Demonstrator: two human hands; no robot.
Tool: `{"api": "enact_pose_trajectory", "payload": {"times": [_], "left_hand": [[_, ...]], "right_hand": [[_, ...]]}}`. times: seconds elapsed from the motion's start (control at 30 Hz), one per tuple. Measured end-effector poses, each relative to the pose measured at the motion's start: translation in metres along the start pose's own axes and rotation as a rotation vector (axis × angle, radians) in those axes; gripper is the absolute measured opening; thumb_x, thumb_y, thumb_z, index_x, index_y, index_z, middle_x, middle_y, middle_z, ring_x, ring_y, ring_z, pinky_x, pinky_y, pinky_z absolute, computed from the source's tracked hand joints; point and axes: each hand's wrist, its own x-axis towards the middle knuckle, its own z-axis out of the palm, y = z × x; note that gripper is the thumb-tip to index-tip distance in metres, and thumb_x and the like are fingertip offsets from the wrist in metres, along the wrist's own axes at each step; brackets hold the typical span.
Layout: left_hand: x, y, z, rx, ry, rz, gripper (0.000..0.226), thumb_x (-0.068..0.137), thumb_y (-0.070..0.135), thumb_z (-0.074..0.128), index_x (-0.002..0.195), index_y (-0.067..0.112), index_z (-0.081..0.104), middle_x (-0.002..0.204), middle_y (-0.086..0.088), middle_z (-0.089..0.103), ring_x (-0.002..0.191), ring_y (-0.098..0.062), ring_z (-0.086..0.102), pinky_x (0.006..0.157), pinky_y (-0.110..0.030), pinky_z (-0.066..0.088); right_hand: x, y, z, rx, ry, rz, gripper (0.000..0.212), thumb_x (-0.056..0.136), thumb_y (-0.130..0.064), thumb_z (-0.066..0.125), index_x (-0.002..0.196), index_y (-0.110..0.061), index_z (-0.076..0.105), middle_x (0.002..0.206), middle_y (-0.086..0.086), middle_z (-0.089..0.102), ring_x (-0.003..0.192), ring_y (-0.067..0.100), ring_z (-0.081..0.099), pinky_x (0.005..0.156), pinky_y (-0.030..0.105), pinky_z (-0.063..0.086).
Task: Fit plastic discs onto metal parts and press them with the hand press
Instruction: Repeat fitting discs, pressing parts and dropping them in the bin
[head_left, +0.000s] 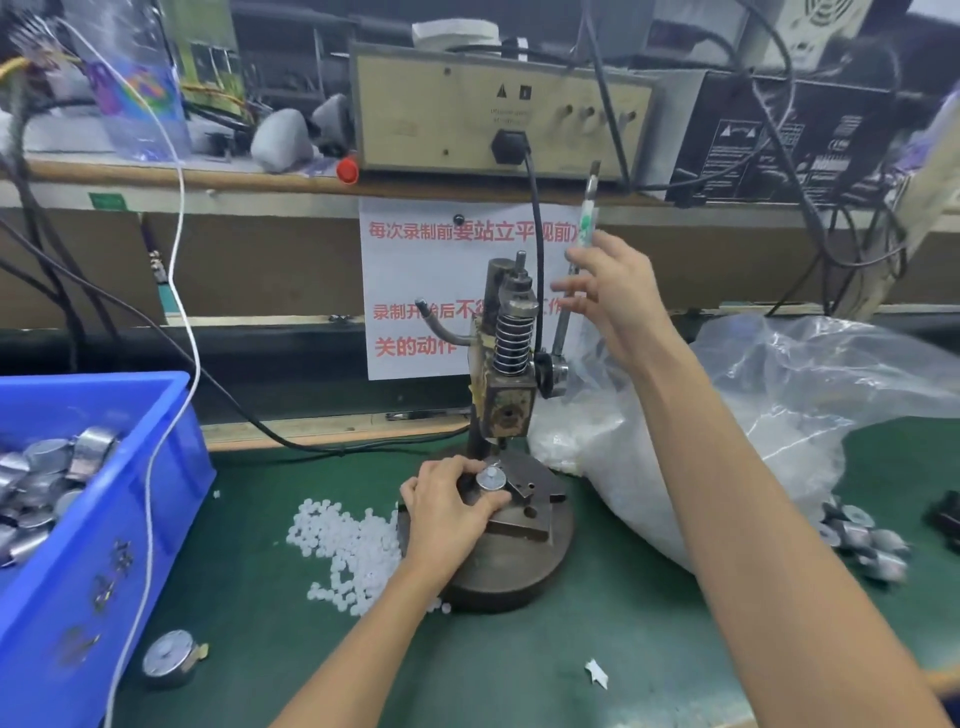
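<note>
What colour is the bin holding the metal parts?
The bin is blue, clearest in the head view.

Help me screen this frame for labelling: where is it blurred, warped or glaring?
Head view, top: the wide-angle lens bends the shelf edge. Head view, right edge: the loose parts are smeared with blur. Head view, right: the bag throws white glare. Head view, centre: the press, the left hand and the part it holds are sharp and evenly lit.

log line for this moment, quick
left hand holds metal part on press base | right hand at upright press lever, fingers spread
</note>
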Motion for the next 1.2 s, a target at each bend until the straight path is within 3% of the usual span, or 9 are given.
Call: {"api": "enact_pose_trajectory", "payload": {"times": [0.13, 0.2, 0.4, 0.5, 0.67, 0.77, 0.87, 1.0, 1.2], "left_hand": [[0.001, -0.002, 0.002, 0.007, 0.002, 0.012, 0.034, 0.070, 0.044, 0.076, 0.098, 0.030, 0.063, 0.090, 0.022, 0.051, 0.097, -0.001, 0.037, 0.080, -0.021, 0.016], [0.001, -0.003, 0.002, -0.001, -0.001, 0.006, 0.035, 0.070, 0.044, 0.076, 0.099, 0.029, 0.062, 0.093, 0.019, 0.053, 0.098, -0.001, 0.037, 0.081, -0.020, 0.016], [0.001, -0.004, 0.003, -0.003, -0.001, 0.001, 0.038, 0.071, 0.045, 0.076, 0.102, 0.028, 0.063, 0.097, 0.015, 0.056, 0.101, -0.004, 0.040, 0.085, -0.022, 0.017], [0.002, -0.005, 0.004, 0.022, -0.011, -0.001, 0.037, 0.071, 0.046, 0.075, 0.102, 0.029, 0.063, 0.101, 0.014, 0.060, 0.104, -0.008, 0.043, 0.085, -0.023, 0.018], [0.001, -0.006, 0.002, 0.080, -0.013, 0.027, 0.038, 0.073, 0.049, 0.072, 0.104, 0.031, 0.062, 0.100, 0.015, 0.060, 0.104, -0.009, 0.044, 0.083, -0.025, 0.018], [0.000, -0.004, -0.002, 0.132, -0.027, 0.042, 0.038, 0.073, 0.050, 0.071, 0.105, 0.031, 0.062, 0.100, 0.012, 0.058, 0.108, -0.010, 0.040, 0.082, -0.024, 0.016], [-0.014, 0.003, -0.004, 0.148, 0.015, 0.058, 0.035, 0.073, 0.047, 0.073, 0.102, 0.029, 0.064, 0.112, 0.012, 0.056, 0.114, -0.013, 0.036, 0.084, -0.026, 0.017], [-0.062, 0.014, 0.003, 0.038, 0.050, 0.114, 0.028, 0.071, 0.040, 0.076, 0.095, 0.031, 0.064, 0.110, 0.016, 0.051, 0.113, -0.011, 0.036, 0.085, -0.023, 0.017], [-0.120, 0.043, 0.025, -0.151, -0.217, 0.188, 0.031, 0.073, 0.023, 0.075, 0.093, 0.033, 0.055, 0.093, 0.020, 0.059, 0.093, 0.001, 0.050, 0.086, -0.023, 0.028]], "right_hand": [[-0.040, 0.018, 0.000, 0.059, 0.129, -0.161, 0.006, 0.092, -0.008, 0.054, 0.090, -0.014, 0.054, 0.079, -0.007, 0.051, 0.066, 0.005, 0.045, 0.064, 0.019, 0.038], [-0.076, 0.036, 0.000, 0.136, 0.156, -0.315, 0.019, 0.087, -0.005, 0.054, 0.079, -0.019, 0.045, 0.073, -0.014, 0.048, 0.064, 0.002, 0.043, 0.065, 0.017, 0.039], [-0.093, 0.046, 0.012, 0.223, 0.232, -0.373, 0.017, 0.082, -0.002, 0.048, 0.086, -0.018, 0.043, 0.078, -0.006, 0.045, 0.065, -0.001, 0.044, 0.066, 0.018, 0.040], [-0.064, 0.031, 0.016, 0.346, 0.191, -0.241, 0.024, 0.080, -0.007, 0.050, 0.102, -0.017, 0.052, 0.091, -0.002, 0.056, 0.074, 0.002, 0.051, 0.063, 0.016, 0.041], [-0.051, 0.049, 0.013, 0.223, 0.109, 0.012, 0.043, 0.092, -0.003, 0.051, 0.134, -0.011, 0.045, 0.130, 0.001, 0.054, 0.109, 0.012, 0.058, 0.083, 0.023, 0.052], [-0.089, 0.089, -0.003, 0.129, 0.313, 0.091, 0.025, 0.090, -0.002, 0.052, 0.104, -0.020, 0.061, 0.100, -0.003, 0.066, 0.078, 0.002, 0.061, 0.063, 0.020, 0.050], [-0.133, 0.125, -0.017, 0.015, 0.253, 0.183, 0.020, 0.091, -0.003, 0.051, 0.085, -0.017, 0.063, 0.071, -0.001, 0.065, 0.051, 0.006, 0.049, 0.049, 0.016, 0.037], [-0.187, 0.150, -0.026, -0.081, 0.068, 0.267, 0.020, 0.096, -0.013, 0.050, 0.086, -0.021, 0.066, 0.076, 0.005, 0.068, 0.050, 0.012, 0.050, 0.042, 0.019, 0.035], [-0.232, 0.149, -0.052, -0.049, -0.067, 0.403, 0.021, 0.098, -0.020, 0.048, 0.083, -0.015, 0.063, 0.057, 0.000, 0.059, 0.047, 0.015, 0.050, 0.042, 0.025, 0.040]]}}
